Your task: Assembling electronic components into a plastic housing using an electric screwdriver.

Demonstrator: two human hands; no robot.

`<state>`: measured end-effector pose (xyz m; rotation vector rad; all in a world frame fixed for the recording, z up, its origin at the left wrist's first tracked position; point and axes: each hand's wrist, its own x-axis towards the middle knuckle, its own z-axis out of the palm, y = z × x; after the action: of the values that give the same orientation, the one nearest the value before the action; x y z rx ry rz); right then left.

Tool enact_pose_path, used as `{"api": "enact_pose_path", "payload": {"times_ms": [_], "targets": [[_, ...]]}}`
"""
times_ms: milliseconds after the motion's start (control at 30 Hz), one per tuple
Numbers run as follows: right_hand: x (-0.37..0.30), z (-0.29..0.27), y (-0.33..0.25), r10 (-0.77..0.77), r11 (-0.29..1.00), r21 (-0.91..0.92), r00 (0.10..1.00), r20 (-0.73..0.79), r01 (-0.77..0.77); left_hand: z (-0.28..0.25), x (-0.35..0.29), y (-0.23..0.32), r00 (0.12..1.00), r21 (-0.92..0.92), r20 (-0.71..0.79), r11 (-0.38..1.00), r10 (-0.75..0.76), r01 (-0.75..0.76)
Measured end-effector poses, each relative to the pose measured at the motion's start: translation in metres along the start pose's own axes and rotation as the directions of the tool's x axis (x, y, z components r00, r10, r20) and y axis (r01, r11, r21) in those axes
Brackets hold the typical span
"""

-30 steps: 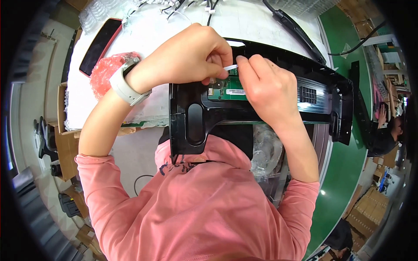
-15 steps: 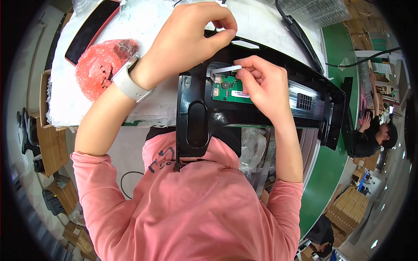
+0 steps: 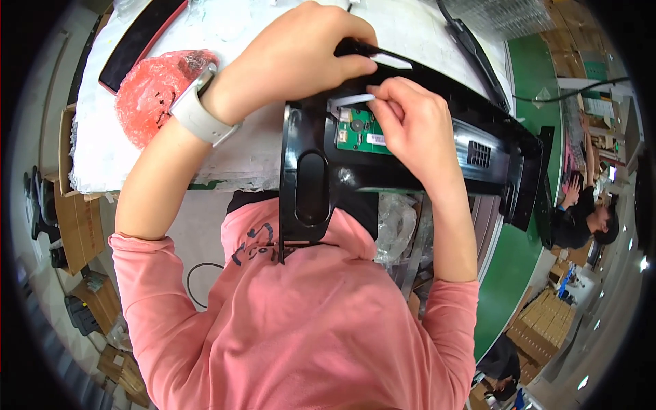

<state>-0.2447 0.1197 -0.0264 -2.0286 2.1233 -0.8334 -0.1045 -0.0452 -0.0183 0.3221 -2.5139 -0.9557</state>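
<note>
A long black plastic housing (image 3: 355, 179) lies partly on the white work surface, its near end reaching over the edge to my body. Set in its recess is a green circuit board (image 3: 352, 140) with small white connectors and a round black part. My right hand (image 3: 418, 130) is closed, thumb and fingers pinching the end of a flat white cable (image 3: 352, 100) above the board. The cable's other end meets the housing near the connectors. My left hand (image 3: 311, 51) is closed around the housing's far edge, which shows between thumb and fingers.
Pink bubble wrap (image 3: 154, 96) sits left, beside a dark panel with a red edge (image 3: 140, 44). A black handheld tool with a cord (image 3: 475, 58) lies at the far right. Clear plastic trays (image 3: 502, 27) stand behind it. At right, past a green surface (image 3: 509, 294), is another person (image 3: 586, 212).
My left hand has come from above onto the housing's far edge. My right hand still pinches the white cable, slightly shifted. The housing has tilted or shifted a little.
</note>
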Motion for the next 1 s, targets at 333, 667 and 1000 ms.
{"api": "enact_pose_path", "payload": {"times_ms": [333,667,1000], "targets": [[-0.046,-0.033,0.007,0.234,0.960,0.178,0.968,-0.095,-0.215,-0.008,0.000,0.026,1.000,0.065,-0.007,0.998,-0.011,0.012],[-0.078,-0.024,-0.012,-0.016,0.957,-0.290,0.997,-0.077,-0.007,-0.005,-0.001,0.028,0.999,0.094,-0.036,0.995,0.026,-0.023],[-0.150,-0.058,-0.064,-0.217,0.930,-0.237,0.938,0.269,0.282,0.000,-0.005,0.040,0.997,0.216,-0.079,0.976,-0.005,0.022]]}}
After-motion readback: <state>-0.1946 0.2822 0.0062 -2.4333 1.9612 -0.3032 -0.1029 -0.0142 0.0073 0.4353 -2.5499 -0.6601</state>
